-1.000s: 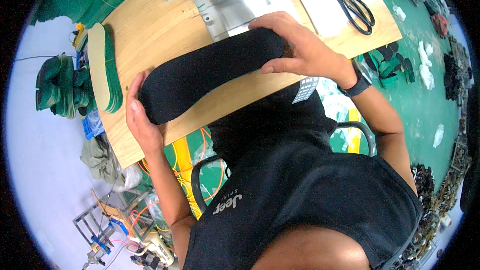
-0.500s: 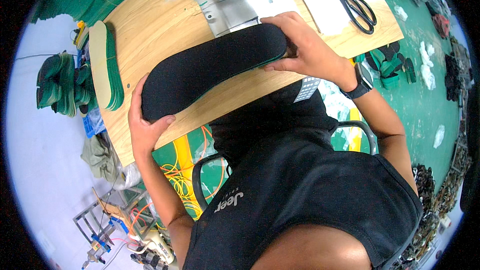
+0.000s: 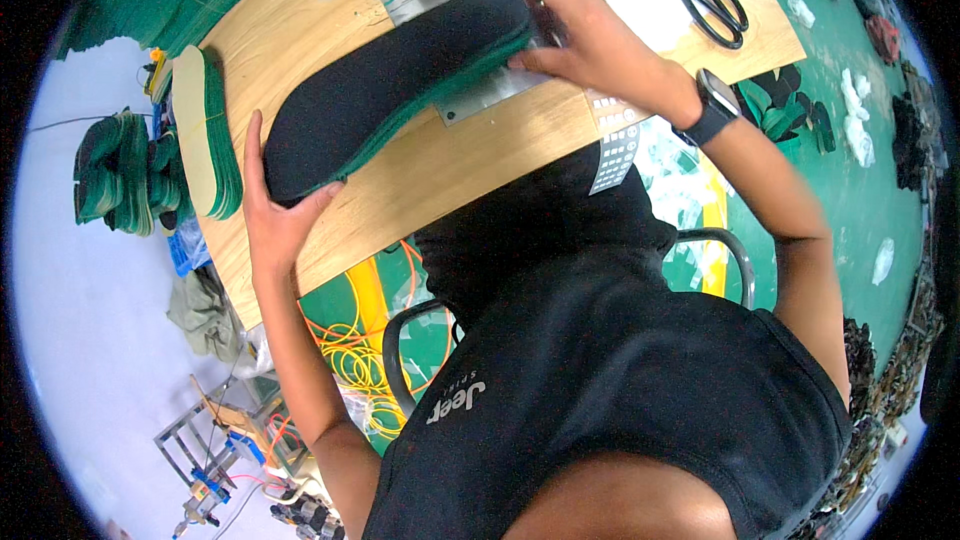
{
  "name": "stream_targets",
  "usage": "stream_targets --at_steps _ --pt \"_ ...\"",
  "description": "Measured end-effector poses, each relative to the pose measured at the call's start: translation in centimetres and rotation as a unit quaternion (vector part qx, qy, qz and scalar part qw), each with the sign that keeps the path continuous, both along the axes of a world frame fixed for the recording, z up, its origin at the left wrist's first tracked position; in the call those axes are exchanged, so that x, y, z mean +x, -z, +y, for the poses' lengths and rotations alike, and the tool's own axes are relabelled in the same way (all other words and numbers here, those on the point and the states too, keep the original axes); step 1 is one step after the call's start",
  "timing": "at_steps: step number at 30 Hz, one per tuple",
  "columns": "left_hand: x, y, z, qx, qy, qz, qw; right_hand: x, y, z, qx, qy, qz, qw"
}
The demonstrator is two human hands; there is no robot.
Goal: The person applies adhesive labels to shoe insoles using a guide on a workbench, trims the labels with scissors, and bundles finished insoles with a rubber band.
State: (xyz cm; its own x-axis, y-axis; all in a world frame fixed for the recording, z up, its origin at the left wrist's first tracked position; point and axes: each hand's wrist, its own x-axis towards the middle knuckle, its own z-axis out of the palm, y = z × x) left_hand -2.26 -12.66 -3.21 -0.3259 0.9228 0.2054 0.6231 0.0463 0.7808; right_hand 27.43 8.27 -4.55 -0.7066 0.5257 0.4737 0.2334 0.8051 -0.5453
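A stack of insoles point(image 3: 390, 90), black on top with green layered edges, spans the space between my two hands over the wooden table. My left hand point(image 3: 283, 220) is curved round the near left end, thumb on the near side and fingers along the left. At the far right end, my right hand point(image 3: 590, 45) grips the stack between thumb and fingers; the fingertips are partly hidden. Beneath the stack, a metal plate point(image 3: 490, 100) shows on the tabletop. The stack is tilted, with its green side facing me.
Scissors with black handles point(image 3: 725, 15) lie on a white board at the far right. Another insole stack with a beige top point(image 3: 195, 135) stands at the table's left edge. Large green sheets point(image 3: 175, 0) are piled at the far left. A label strip point(image 3: 613, 145) hangs by the front edge.
Both hands have carried the insole stack away from me and slightly left. It has tipped, so more of its green layered side shows.
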Motion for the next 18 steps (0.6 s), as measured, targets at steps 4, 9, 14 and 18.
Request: stream_targets --at_steps 4,9,14,18 --pt "0.1 -0.3 0.7 -0.001 0.019 0.024 1.000 -0.5 0.9 1.4 0.044 0.003 0.003 0.999" --pt "-0.4 -0.2 1.9 0.005 0.016 -0.006 1.000 -1.4 1.1 2.1 0.039 0.038 -0.008 0.999" --pt "-1.9 0.3 2.8 0.008 0.013 0.031 0.999 -2.2 1.3 2.2 0.019 0.067 0.002 0.998" --pt "-1.5 0.2 3.1 0.019 0.027 0.041 0.999 -2.1 1.1 2.6 0.032 0.049 -0.012 0.998"
